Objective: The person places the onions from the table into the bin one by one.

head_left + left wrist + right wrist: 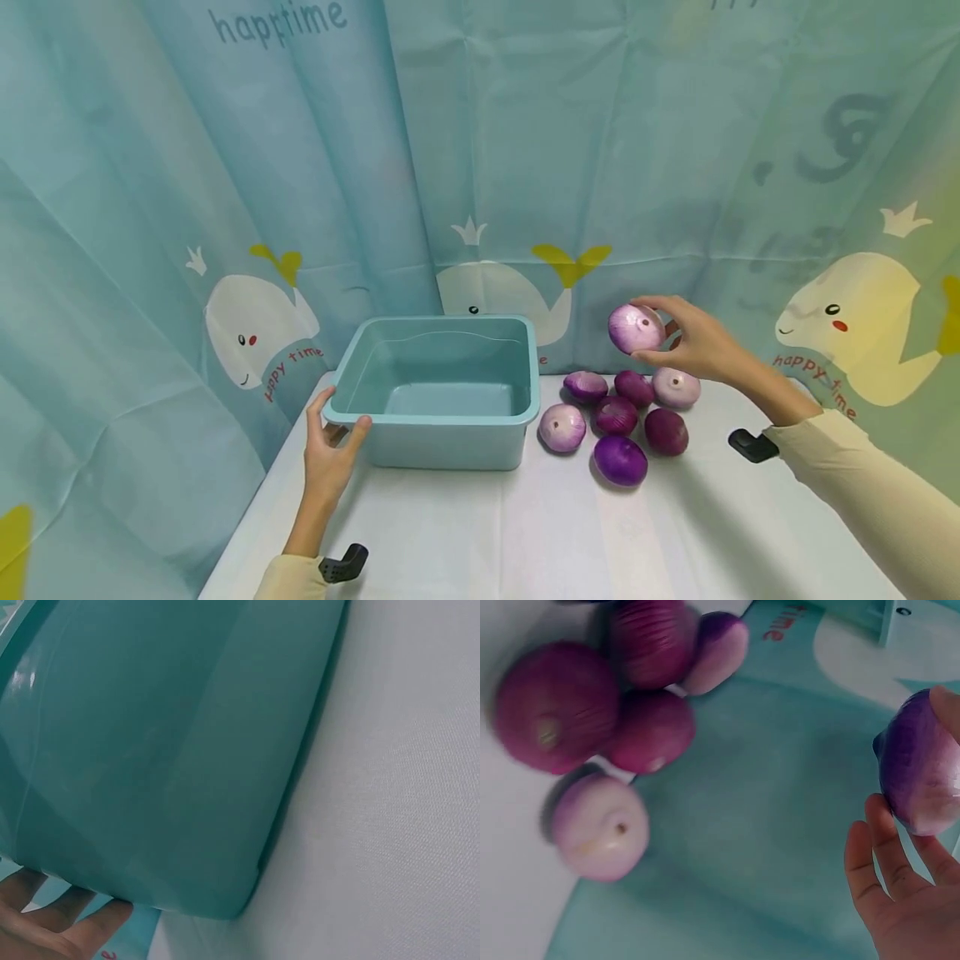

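Note:
In the head view my right hand [693, 337] pinches a purple-and-white onion [636, 328] between thumb and fingers, in the air above the other onions. The right wrist view shows the same onion [922, 769] held at the right edge, part of it cut off by the frame. My left hand [330, 458] grips the front left corner of a teal plastic bin [450, 442], its thumb at the front rim and its fingers along the left side. Fingertips [101, 922] touch the bin's wall in the left wrist view. No onion shows inside the bin.
Several onions lie grouped right of the bin on the white table [562, 533], among them a bright purple one [620, 461] in front and a pale one [677, 387] at the back right. A teal curtain [525, 150] with whale prints hangs behind the table.

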